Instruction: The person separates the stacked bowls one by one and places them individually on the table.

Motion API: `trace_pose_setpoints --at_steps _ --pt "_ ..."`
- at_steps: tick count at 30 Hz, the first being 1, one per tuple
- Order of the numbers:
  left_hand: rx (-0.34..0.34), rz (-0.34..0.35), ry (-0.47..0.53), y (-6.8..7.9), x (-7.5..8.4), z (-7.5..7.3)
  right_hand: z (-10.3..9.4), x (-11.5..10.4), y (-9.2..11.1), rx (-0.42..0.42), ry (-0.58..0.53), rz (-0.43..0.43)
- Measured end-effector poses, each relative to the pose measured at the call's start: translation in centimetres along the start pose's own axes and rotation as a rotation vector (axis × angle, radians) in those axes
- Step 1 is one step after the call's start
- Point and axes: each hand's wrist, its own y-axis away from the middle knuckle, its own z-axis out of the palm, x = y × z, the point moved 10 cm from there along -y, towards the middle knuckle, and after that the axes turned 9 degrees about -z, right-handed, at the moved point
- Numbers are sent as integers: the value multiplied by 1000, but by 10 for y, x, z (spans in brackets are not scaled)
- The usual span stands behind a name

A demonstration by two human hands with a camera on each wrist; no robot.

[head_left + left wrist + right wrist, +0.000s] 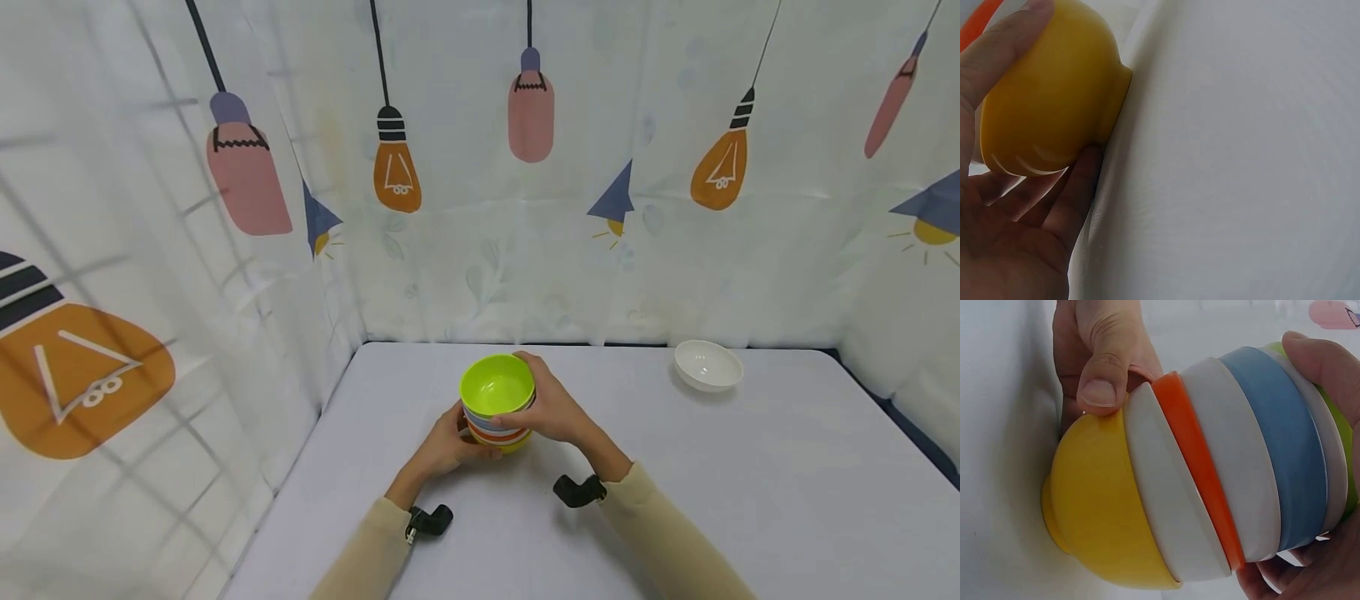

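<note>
Bowl stack (495, 400): held between both hands, at 9 o'clock from the table's (810, 467) centre.
Left hand (444, 446): 8 o'clock; yellow bowl (1094, 494) gripped low, best steadied.
Right hand (557, 404): 3 o'clock; upper bowls (1275, 444) gripped, best pressed evenly.
Tilt: best avoided.

My left arm (362, 554) and right arm (671, 533) reach forward, slanting in toward each other. My left hand (441, 447) sits lower, thumb (1007, 47) on the side nearer me, fingers (1072, 203) curving round opposite. My right hand (552, 407) is higher, thumb and fingers set apart in a curved grip. My hands are near each other.
</note>
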Motion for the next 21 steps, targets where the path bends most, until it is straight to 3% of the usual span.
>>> trace_pose_setpoints --at_steps 9,21 --pt "33 7 -27 -19 -30 2 -2 1 1 17 17 -11" --pt "16 35 -9 -19 -28 1 -3 0 2 54 31 -9"
